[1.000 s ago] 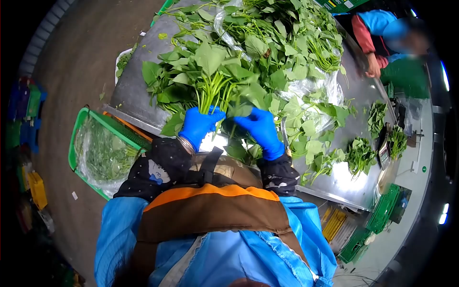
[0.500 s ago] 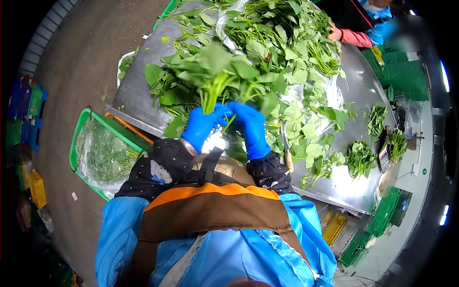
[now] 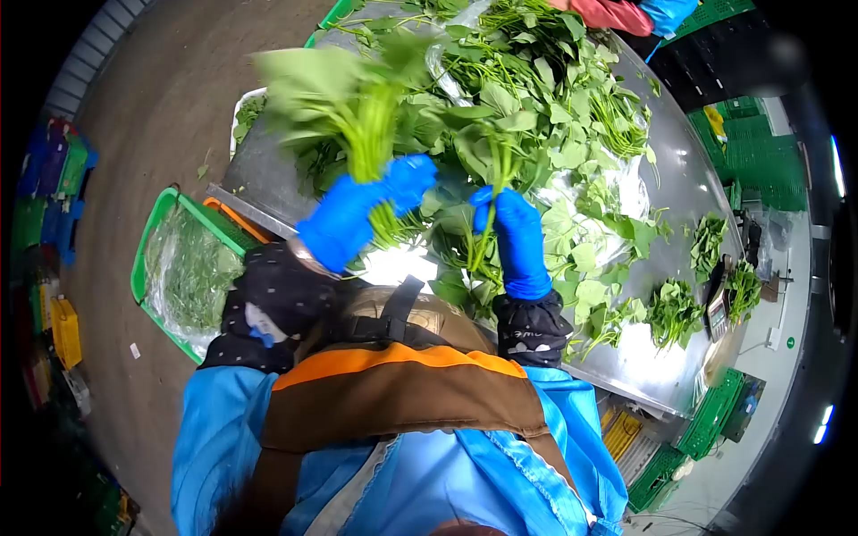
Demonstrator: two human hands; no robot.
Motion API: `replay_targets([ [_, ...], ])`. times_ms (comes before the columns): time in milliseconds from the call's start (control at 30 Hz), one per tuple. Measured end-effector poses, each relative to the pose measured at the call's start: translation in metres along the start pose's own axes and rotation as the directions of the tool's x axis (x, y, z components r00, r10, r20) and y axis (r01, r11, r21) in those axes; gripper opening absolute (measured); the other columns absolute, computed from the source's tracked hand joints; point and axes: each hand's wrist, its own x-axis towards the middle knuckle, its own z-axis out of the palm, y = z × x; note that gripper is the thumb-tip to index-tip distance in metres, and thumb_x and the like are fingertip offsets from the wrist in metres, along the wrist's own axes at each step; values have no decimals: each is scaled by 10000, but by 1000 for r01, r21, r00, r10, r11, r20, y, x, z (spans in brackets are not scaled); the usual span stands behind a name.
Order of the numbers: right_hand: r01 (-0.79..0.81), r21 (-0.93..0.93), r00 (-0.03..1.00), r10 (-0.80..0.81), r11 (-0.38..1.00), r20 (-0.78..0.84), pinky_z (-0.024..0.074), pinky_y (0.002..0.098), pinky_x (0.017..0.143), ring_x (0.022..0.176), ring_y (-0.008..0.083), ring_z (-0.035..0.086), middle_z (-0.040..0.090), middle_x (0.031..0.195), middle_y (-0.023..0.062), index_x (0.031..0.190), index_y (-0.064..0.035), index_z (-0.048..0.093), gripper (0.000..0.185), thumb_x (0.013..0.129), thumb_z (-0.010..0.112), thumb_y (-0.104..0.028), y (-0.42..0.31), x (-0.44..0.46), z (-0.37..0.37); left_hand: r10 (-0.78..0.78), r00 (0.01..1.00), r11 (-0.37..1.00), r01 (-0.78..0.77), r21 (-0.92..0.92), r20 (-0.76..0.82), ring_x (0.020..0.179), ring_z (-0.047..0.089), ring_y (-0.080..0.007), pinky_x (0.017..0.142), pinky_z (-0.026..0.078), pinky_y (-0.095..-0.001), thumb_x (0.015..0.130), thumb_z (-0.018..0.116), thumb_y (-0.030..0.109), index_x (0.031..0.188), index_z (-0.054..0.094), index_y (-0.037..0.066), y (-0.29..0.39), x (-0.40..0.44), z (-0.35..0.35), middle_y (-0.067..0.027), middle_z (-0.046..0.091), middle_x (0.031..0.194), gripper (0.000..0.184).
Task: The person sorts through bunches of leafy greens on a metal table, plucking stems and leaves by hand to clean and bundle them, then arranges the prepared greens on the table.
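In a blue glove, my left hand point(image 3: 362, 210) is closed round a thick bunch of leafy green stems point(image 3: 368, 134), whose leafy tops are blurred by motion. My right hand point(image 3: 517, 234), also gloved in blue, grips a thinner bunch of stems point(image 3: 500, 165) at some distance to the right. Both bunches are held above the near edge of the metal table, with leaves at the top and cut ends below. A large heap of leafy greens point(image 3: 572, 116) spreads beyond both hands.
A green crate point(image 3: 147, 223) lined with clear plastic stands left of the metal table point(image 3: 639, 366). Tied bunches point(image 3: 675, 313) lie at the right near a scale point(image 3: 718, 308). Another person's sleeve point(image 3: 612, 13) reaches in at the far side. Green crates point(image 3: 710, 411) stand at right.
My hands have moved apart, the left one to the left with the thick bunch, the right one to the right with a thinner bunch. The other person's arm has shifted toward the top edge.
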Motion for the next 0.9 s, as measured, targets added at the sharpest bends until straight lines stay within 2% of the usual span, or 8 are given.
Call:
replay_targets([
  [100, -26, -21, 1000, 26, 999, -11, 399, 219, 647, 682, 100, 515, 575, 741, 32, 903, 3, 599, 249, 893, 454, -199, 5, -1, 14, -123, 991, 943, 132, -306, 47, 1035, 508, -178, 868, 410, -292, 852, 512, 194, 1200, 434, -13, -57, 14, 3, -106, 514, 1146, 412],
  [333, 47, -58, 982, -57, 997, -181, 381, 193, 582, 625, 76, 498, 574, 715, 24, 893, -6, 599, 235, 886, 461, -196, 16, 6, 25, -97, 958, 973, 147, 176, -269, 670, 533, -81, 591, 421, -202, 819, 590, 177, 1019, 585, 25, -50, 3, 36, -24, 592, 787, 251],
  [500, 157, 111, 808, -63, 981, -586, 372, 204, 551, 593, 80, 472, 544, 677, 26, 882, -7, 598, 266, 892, 443, -223, 25, 11, -19, -67, 954, 881, 194, 432, -291, 709, 555, -90, 608, 431, -218, 789, 623, 185, 980, 600, 12, -56, -1, 7, -45, 615, 789, 259],
  [633, 105, -193, 882, -181, 976, -435, 386, 208, 582, 644, 77, 493, 582, 741, 31, 901, -17, 620, 273, 891, 462, -239, 4, 5, -30, 437, 836, 745, -130, 654, -332, 855, 546, -98, 762, 418, -245, 800, 611, 215, 1066, 577, 24, -30, -2, -41, -36, 607, 967, 328],
  [700, 93, -318, 891, -222, 943, -397, 392, 208, 607, 673, 76, 503, 596, 773, 30, 902, -22, 627, 258, 890, 467, -226, 2, 6, -27, 309, 843, 815, 4, 580, -440, 957, 511, -111, 817, 390, -249, 810, 595, 229, 1119, 549, 26, 5, -7, -35, -32, 555, 1094, 373],
  [733, 115, -323, 888, -243, 939, -390, 402, 220, 651, 715, 85, 512, 607, 808, 23, 903, -24, 627, 231, 884, 480, -202, 2, 6, -21, 331, 891, 842, -130, 524, -310, 995, 492, -124, 826, 393, -258, 839, 542, 192, 1210, 462, 29, 14, -10, -23, -34, 506, 1165, 413],
  [833, 157, -387, 963, -228, 908, -144, 413, 240, 673, 741, 98, 516, 601, 809, 38, 919, -28, 623, 199, 869, 500, -175, -4, 9, 10, -18, 999, 972, 9, -236, -36, 1020, 476, -136, 836, 400, -269, 857, 491, 134, 1292, 343, 41, -13, -3, -8, -50, 473, 1191, 469],
  [900, 172, -354, 983, -183, 919, 3, 418, 239, 671, 739, 107, 523, 591, 811, 48, 954, -37, 614, 183, 852, 520, -157, 12, 12, 34, -115, 993, 993, 115, -8, 28, 934, 499, -127, 785, 424, -264, 872, 473, 136, 1324, 264, 51, -44, 2, -6, -59, 513, 1069, 505],
])
